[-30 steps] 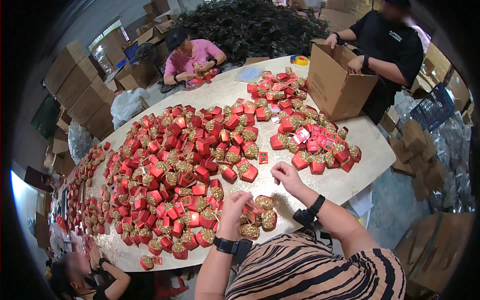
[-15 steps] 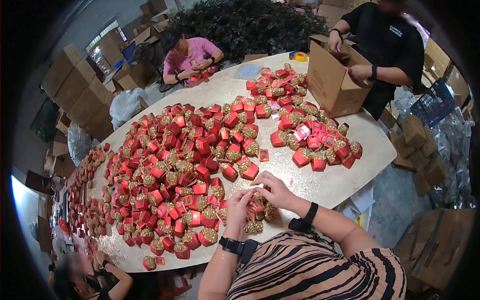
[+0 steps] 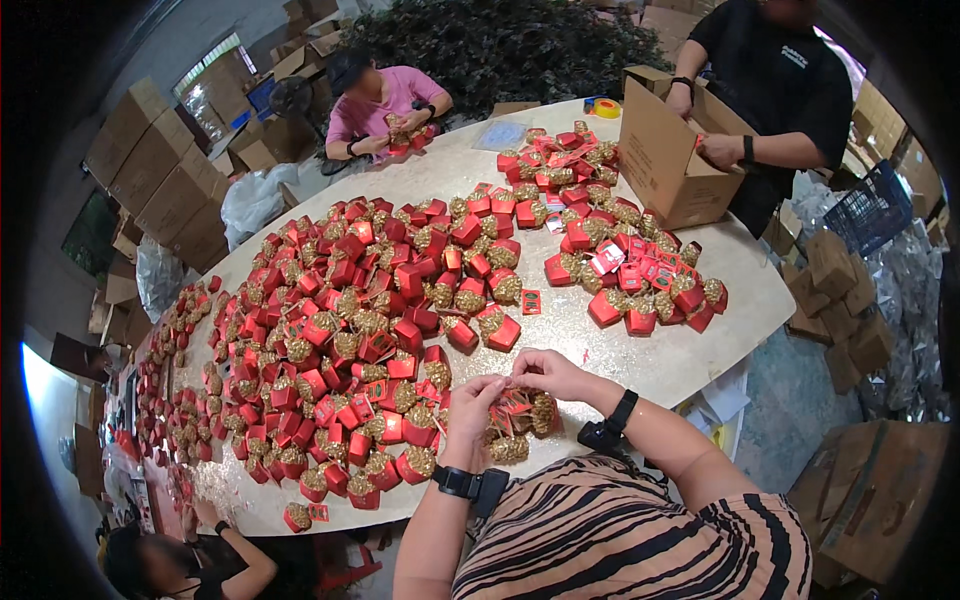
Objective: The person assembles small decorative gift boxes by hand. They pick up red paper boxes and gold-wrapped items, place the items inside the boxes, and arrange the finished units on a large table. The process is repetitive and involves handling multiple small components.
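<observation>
Close in front of me, both hands meet fingertip to fingertip above a small bunch of gold-and-red ornaments (image 3: 510, 447) with red paper tags. My left hand (image 3: 470, 408) is closed in a pinch, and beside it my right hand (image 3: 552, 376) pinches too. Whatever is between the fingertips is too small to make out. To the left spreads a big heap of red ornaments with knobbly gold tops (image 3: 340, 310), some with tags. A tiny red scrap (image 3: 586, 355) lies on the table beyond my right hand.
The pale table (image 3: 700, 355) carries a second ornament pile (image 3: 640, 275) at the right. Behind that, a person in black reaches into an open cardboard box (image 3: 660, 160). Across the table a person in pink holds ornaments (image 3: 405, 135). Another person sits at the lower left. Yellow tape (image 3: 607, 108) lies far back.
My right hand has come down slightly, and its fingers now meet those of my left. A red scrap now shows on the table. The person in pink has raised the ornaments.
</observation>
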A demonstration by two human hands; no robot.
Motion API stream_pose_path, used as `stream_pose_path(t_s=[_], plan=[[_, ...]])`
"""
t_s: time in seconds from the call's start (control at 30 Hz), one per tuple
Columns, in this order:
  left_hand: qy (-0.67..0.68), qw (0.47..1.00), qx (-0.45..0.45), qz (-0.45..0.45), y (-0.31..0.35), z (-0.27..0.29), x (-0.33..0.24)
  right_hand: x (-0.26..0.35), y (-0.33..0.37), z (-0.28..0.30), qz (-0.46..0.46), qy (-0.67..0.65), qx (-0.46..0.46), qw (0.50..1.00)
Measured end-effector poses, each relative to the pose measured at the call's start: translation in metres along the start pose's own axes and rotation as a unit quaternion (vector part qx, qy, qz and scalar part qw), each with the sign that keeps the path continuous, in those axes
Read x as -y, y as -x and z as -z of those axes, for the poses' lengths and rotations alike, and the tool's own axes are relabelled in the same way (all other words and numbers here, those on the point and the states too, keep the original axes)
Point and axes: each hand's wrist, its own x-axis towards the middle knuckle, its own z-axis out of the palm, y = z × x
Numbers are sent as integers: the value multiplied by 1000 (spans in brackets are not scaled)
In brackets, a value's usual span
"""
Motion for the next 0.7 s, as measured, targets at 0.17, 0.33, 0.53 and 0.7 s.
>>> stream_pose_path(t_s=[0.17,0.33,0.53,0.7], plan=[[-9,999,-20,-24,3,-2,-6,10,-1,-11,-46,-54,-70,995],[-32,998,-28,-44,3,-2,-1,22,0,-16,95,107,-98,985],[-75,995,-49,-39,5,-7,-5,28,2,-21,153,292,-138,934],[2,998,28,53,-3,6,-3,40,5,-18,286,449,-79,843]])
